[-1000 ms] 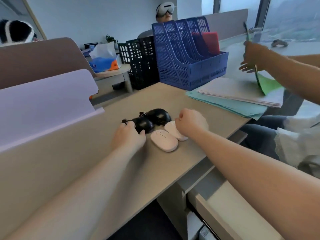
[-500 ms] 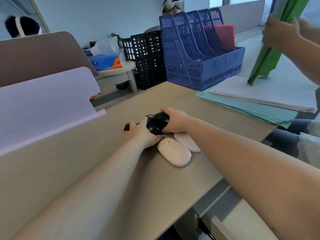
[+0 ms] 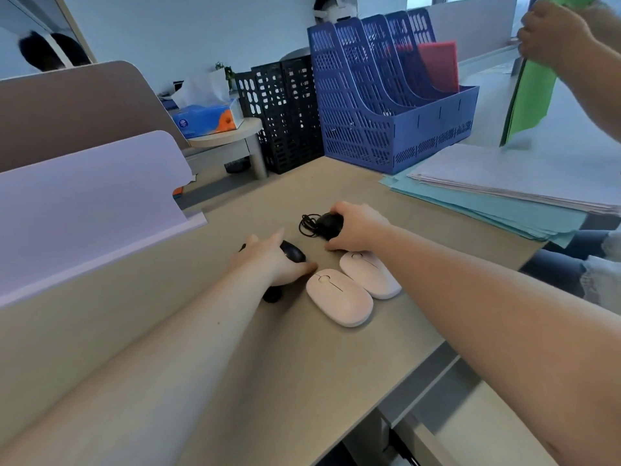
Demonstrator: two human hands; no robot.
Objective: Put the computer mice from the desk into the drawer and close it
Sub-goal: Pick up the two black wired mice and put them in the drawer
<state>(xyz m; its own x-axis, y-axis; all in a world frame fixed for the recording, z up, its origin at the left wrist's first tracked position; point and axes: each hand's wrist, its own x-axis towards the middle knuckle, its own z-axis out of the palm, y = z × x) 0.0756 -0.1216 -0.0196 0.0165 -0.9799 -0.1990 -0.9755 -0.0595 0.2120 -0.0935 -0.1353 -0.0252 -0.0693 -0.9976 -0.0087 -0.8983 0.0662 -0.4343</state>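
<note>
Several computer mice lie together on the beige desk. My left hand is wrapped around a black mouse, whose dark end also shows under my wrist. My right hand grips a second black mouse with a coiled black cable beside it. Two white mice lie side by side just below my hands: one nearer me, one to its right. The drawer shows partly at the bottom right under the desk edge; I cannot see inside it.
A blue file rack and black mesh racks stand at the back. Stacked white and teal papers lie at the right. Another person's hand holds a green folder there. A lilac divider borders the left.
My two hands have drawn apart, each with a black mouse; the right one pulled its mouse and cable up and to the right. The white mice have not moved.
</note>
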